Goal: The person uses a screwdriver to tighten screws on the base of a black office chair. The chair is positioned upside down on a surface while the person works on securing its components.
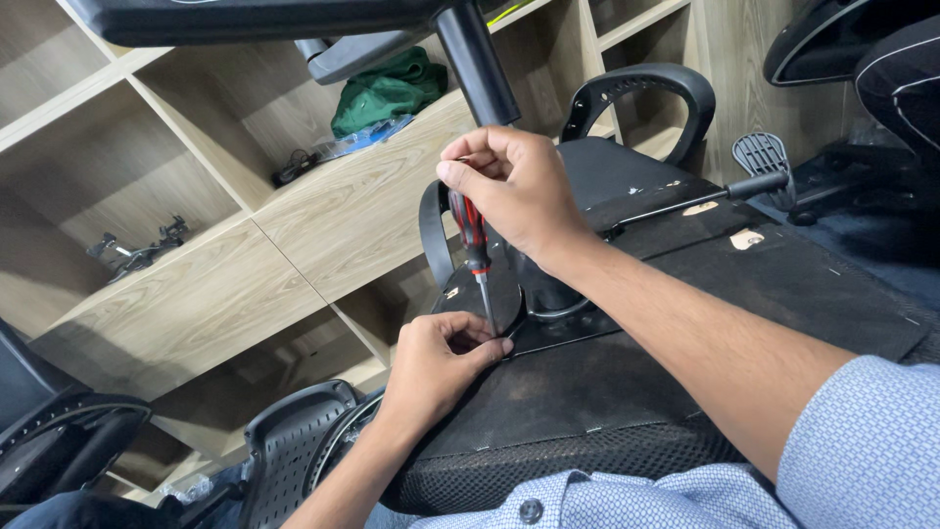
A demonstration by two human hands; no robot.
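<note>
Upright over the middle of the upturned chair seat stands a red-and-black-handled screwdriver (477, 257), its thin steel shaft pointing down with the tip at the edge of the black metal mounting plate (548, 328) under the seat. The right hand (514, 191) is closed around the handle from above, fingers curled at its top. The left hand (436, 362) lies just below, its grip pinched shut at the screwdriver's tip, thumb and forefinger touching the plate's edge; whether it holds a screw there cannot be told.

The plate sits on the dark fabric-covered underside of the seat (685, 343), whose mesh edge faces the person. A black gas-lift column (477, 59) rises from the plate toward the top of the view. A thin black lever with a paddle end (759, 183) runs out to the right, and a curved black plastic armrest (641, 93) stands behind the seat. Beyond are light wooden shelves (323, 211) holding a crumpled green cloth (389, 90) and small dark hardware. Light blue sleeves cover both arms.
</note>
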